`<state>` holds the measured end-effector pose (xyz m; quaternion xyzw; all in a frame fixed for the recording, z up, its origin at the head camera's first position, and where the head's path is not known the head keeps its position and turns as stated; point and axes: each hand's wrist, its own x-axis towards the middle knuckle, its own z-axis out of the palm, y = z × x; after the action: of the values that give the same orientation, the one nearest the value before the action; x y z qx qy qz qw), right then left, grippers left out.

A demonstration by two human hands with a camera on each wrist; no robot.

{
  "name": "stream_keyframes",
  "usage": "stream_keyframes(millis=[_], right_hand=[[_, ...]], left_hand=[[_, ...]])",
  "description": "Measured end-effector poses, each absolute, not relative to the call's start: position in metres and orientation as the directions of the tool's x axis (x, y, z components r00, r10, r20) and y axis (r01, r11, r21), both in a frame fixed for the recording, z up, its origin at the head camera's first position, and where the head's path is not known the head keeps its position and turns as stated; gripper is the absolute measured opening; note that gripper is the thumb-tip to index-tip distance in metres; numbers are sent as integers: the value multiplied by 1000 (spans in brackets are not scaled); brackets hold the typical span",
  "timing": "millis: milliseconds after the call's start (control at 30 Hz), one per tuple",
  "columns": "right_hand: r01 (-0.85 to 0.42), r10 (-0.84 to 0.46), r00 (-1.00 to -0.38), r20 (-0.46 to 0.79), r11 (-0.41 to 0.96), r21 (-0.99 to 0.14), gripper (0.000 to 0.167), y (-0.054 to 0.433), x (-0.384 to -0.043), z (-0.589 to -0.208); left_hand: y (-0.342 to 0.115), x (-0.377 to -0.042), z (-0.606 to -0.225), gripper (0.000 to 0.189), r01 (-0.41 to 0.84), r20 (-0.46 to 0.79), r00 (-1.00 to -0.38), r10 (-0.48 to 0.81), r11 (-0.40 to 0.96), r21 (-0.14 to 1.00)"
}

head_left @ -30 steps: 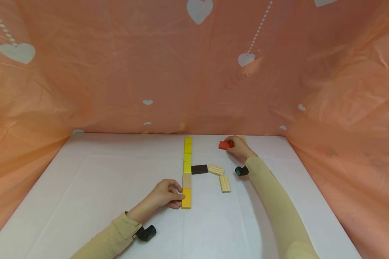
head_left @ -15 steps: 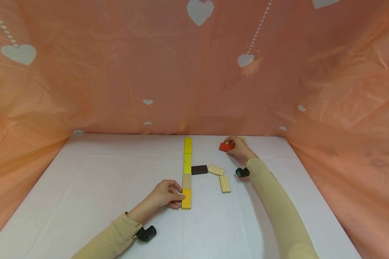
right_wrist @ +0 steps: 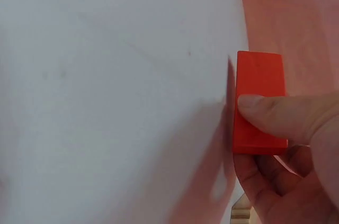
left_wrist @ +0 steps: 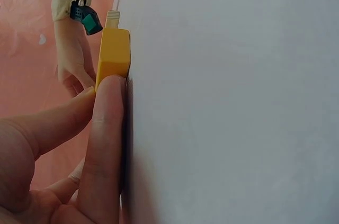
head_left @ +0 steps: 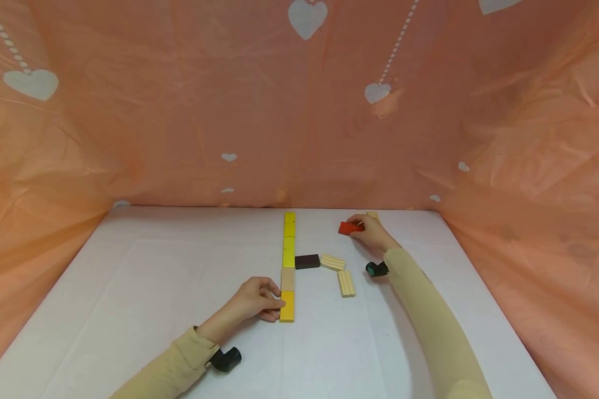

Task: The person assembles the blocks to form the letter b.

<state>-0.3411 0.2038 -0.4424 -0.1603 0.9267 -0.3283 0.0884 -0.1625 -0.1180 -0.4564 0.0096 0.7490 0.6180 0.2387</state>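
A line of blocks runs away from me on the white table (head_left: 155, 288): two yellow ones (head_left: 289, 238), a pale wood one (head_left: 287, 279) and an orange-yellow block (head_left: 287, 306) at the near end. My left hand (head_left: 278, 302) holds that near block by its left side with curled fingers. In the left wrist view a fingertip (left_wrist: 108, 102) lies against the orange-yellow block (left_wrist: 113, 57). At the back right my right hand (head_left: 358, 228) pinches a red block (head_left: 348, 228). The thumb (right_wrist: 270, 110) lies across the red block (right_wrist: 259, 83).
A dark brown block (head_left: 306, 261) lies just right of the line, and two pale wood blocks (head_left: 332, 262) (head_left: 346, 283) lie beside it. Another pale wood block (head_left: 374, 214) shows behind my right hand. Pink sheeting with white hearts (head_left: 304, 111) walls in the table on three sides.
My right hand has drawn the red block slightly toward me and to the right. The left hand and the line of blocks have not moved.
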Motion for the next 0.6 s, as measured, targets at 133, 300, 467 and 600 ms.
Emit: stream_keyframes(millis=[133, 300, 467, 600], right_hand=[[-249, -349, -937, -36, 732, -634, 35, 208, -335, -437], [-263, -332, -943, 28, 691, -673, 34, 213, -325, -428], [-338, -377, -920, 109, 620, -708, 33, 214, -309, -416], [-346, -407, -907, 105, 581, -737, 33, 210, -291, -403]], left_hand=[[-118, -162, -457, 25, -278, -345, -887, 307, 242, 930], [-117, -163, -456, 25, -282, -350, -886, 305, 247, 927], [-116, -163, -455, 24, -285, -356, -885, 299, 255, 924], [-117, -162, -456, 24, -282, -353, -888, 294, 258, 924]])
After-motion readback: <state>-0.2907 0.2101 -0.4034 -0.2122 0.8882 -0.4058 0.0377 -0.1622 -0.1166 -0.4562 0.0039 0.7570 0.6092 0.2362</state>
